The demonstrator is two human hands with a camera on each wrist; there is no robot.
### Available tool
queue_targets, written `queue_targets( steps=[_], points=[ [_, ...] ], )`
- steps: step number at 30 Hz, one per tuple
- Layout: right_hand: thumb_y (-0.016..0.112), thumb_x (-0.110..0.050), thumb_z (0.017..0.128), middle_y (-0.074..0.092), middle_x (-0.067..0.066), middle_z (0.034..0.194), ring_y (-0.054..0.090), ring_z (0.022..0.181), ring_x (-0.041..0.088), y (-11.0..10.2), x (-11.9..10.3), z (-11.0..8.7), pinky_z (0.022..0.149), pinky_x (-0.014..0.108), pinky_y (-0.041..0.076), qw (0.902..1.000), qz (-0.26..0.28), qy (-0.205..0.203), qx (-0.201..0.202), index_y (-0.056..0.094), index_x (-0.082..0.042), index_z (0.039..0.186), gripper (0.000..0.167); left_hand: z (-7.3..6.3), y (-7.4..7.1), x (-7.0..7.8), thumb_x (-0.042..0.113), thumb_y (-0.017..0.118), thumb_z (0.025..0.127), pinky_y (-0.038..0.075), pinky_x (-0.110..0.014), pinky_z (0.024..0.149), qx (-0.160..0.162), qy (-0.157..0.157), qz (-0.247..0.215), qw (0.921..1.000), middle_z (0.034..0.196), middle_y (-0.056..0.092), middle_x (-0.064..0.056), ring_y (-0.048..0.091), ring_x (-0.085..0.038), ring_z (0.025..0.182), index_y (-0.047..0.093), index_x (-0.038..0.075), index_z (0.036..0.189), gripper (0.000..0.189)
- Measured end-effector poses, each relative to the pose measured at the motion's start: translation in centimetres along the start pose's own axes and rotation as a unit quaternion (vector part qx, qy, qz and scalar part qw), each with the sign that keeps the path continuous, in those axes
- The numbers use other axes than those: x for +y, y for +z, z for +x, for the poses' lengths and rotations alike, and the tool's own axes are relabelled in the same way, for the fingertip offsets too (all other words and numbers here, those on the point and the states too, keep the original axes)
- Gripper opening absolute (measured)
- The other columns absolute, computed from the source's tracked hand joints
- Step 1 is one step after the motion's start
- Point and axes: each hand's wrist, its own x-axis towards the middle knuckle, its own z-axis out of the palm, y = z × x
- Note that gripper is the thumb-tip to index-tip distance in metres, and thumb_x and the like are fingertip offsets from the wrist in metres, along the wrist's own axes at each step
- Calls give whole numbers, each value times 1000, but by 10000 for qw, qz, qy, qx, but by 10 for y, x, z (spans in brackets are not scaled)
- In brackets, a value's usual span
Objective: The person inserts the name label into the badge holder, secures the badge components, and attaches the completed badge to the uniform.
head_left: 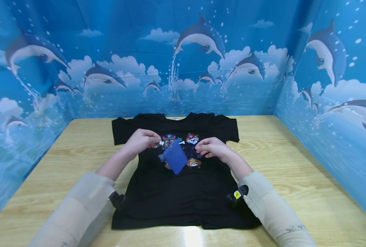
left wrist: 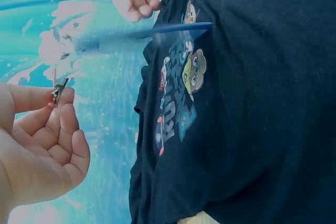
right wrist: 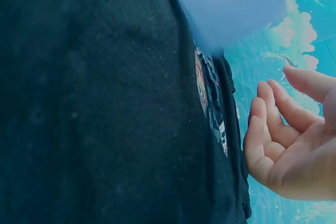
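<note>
Between its thumb and finger my left hand (head_left: 144, 140) pinches a small metal clasp (left wrist: 58, 94). A flat blue tag-like piece (head_left: 175, 157) with rounded corners appears to hang tilted from it, in the air above the T-shirt; it is blurred in both wrist views, and its exact kind is unclear. My right hand (head_left: 213, 148) hovers to the right of the blue piece, apart from it, with loosely bent fingers and nothing visible in them. Below both hands a black T-shirt (head_left: 183, 199) lies spread flat, its cartoon-dog print (head_left: 193, 162) partly hidden by the blue piece.
The T-shirt lies on a light wooden table (head_left: 294, 164), its neckline toward the back. A blue curtain (head_left: 139, 41) printed with dolphins and clouds stands along the back and both sides. Dark straps with small devices (head_left: 117, 200) sit at both wrists.
</note>
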Motion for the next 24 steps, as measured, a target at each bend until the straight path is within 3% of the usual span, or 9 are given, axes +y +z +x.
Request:
queue_targets(
  steps=[8, 14, 19, 24],
  points=[
    [58, -10, 90, 63, 5, 93, 58, 81, 17, 5, -6, 3, 70, 28, 49, 9996, 144, -235, -25, 58, 7, 112, 28, 0, 2, 11, 15, 55, 91, 45, -38, 78, -159, 88, 494, 9986, 88, 62, -10, 54, -21, 79, 66, -3, 104, 25],
    [62, -12, 88, 57, 13, 114, 55, 96, 21, 12, -19, 4, 83, 39, 47, 9977, -26, -643, -203, 57, 6, 118, 35, 2, 3, 14, 16, 53, 93, 44, -43, 85, -284, 134, 613, 9976, 92, 63, -11, 55, -23, 85, 66, -1, 106, 25],
    [65, -13, 86, 55, 17, 121, 53, 104, 26, 19, -29, 3, 90, 47, 42, 9926, -169, -1084, -530, 57, 0, 121, 39, 2, 4, 20, 17, 53, 92, 44, -39, 81, -288, 200, 764, 9965, 93, 63, -10, 55, -23, 86, 68, 1, 104, 25],
    [66, -12, 85, 57, 13, 121, 52, 111, 28, 25, -38, 2, 92, 43, 42, 9825, -355, -1498, -1050, 56, -3, 124, 41, 2, 7, 25, 18, 55, 90, 43, -37, 77, -256, 280, 951, 9947, 91, 64, -8, 55, -22, 85, 69, 2, 100, 24]
  ],
)
